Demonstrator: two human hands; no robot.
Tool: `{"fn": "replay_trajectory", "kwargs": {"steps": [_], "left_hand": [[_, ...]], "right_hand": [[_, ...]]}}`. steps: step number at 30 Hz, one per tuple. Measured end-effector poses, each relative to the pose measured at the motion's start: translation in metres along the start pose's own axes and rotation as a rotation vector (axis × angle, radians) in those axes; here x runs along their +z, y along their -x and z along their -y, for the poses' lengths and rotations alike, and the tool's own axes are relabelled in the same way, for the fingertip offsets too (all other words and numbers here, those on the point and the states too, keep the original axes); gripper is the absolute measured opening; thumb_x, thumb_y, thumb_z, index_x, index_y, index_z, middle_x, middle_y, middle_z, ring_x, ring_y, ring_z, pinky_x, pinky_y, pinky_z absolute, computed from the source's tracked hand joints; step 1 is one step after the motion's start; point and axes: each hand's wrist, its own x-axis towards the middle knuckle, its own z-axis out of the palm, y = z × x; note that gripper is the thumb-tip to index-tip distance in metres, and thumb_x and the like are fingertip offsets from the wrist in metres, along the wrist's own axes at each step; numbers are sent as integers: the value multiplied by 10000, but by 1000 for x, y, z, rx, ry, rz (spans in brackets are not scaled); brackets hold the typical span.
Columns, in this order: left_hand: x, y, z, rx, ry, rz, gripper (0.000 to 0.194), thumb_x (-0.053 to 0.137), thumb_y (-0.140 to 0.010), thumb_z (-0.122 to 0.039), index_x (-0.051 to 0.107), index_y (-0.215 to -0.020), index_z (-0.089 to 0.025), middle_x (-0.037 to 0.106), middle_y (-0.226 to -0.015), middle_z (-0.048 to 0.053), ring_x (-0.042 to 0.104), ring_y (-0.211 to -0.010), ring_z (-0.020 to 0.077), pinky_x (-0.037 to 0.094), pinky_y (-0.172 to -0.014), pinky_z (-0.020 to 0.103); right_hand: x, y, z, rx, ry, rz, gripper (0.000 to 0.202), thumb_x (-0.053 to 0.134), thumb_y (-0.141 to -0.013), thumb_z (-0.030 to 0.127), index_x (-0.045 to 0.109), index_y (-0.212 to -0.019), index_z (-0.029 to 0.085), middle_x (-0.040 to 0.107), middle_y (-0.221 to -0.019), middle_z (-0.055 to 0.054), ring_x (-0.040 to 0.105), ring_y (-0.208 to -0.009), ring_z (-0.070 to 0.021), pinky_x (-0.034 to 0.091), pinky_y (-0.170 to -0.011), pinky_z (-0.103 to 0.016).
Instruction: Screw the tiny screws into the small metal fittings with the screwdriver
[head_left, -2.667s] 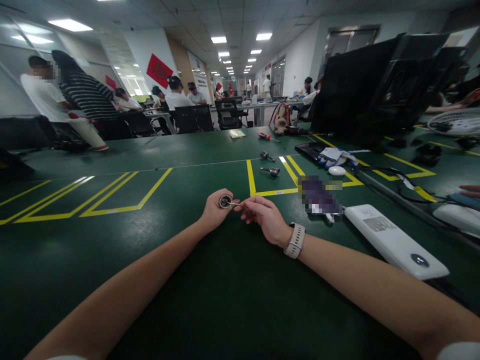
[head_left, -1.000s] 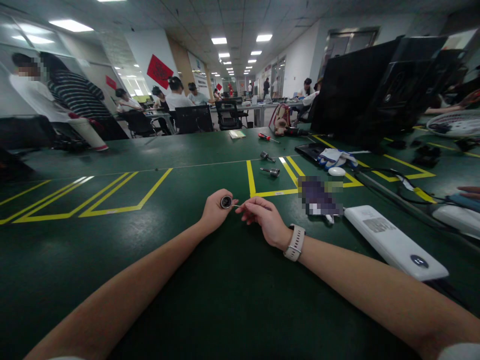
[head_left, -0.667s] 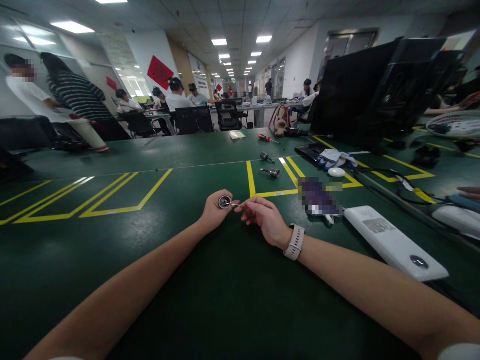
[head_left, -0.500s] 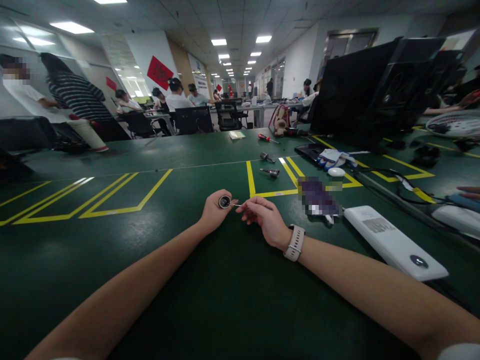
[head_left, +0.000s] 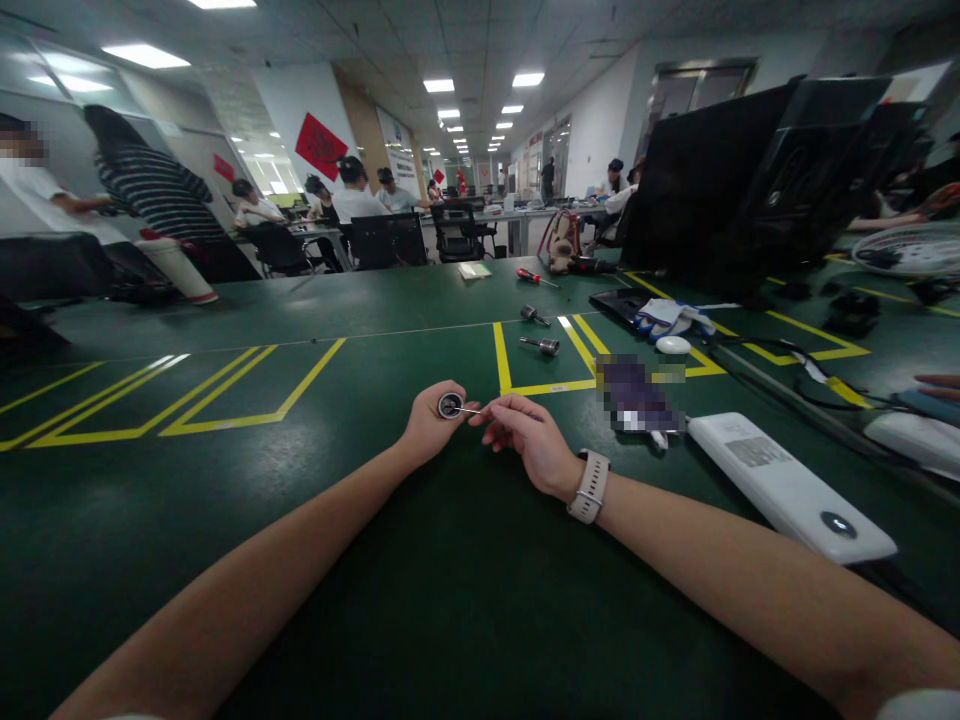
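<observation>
My left hand (head_left: 433, 422) is closed round a small cylindrical metal part (head_left: 450, 405), its round, hollow end facing me. A thin metal rod (head_left: 471, 410) is pinched between the thumb and fingers of my right hand (head_left: 525, 435). The rod's tip reaches the rim of the hollow end; whether it goes inside I cannot tell. Beyond my hands, two metal pieces with a round head and slim shank, one nearer (head_left: 541, 346) and one farther (head_left: 534, 315), lie on the green table (head_left: 390, 600).
A red-handled screwdriver (head_left: 534, 277) lies farther back. To the right are a phone (head_left: 637, 393), a white power bank (head_left: 787, 485), a white oval object (head_left: 673, 344), gloves (head_left: 671, 318), cables and a large black computer case (head_left: 720, 190). Yellow tape (head_left: 547, 387) marks the table. Other people work beyond.
Both hands keep almost the same place and hold. The hollow end of the metal part has turned very slightly, and the rod's tip stays at its rim.
</observation>
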Motion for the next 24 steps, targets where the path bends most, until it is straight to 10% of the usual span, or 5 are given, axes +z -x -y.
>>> {"fn": "replay_trajectory", "kwargs": {"steps": [24], "left_hand": [[0,1,3,-33,92,-2,231,687,-672,-277,491,-631,-160,477,-610,-36,446,-553,96,362,-510,215]], "right_hand": [[-2,0,2,31,-17,22,133,564,-809,301,636,-806,189,690,-913,-44,559,-678,-132,402,-607,-275]]}}
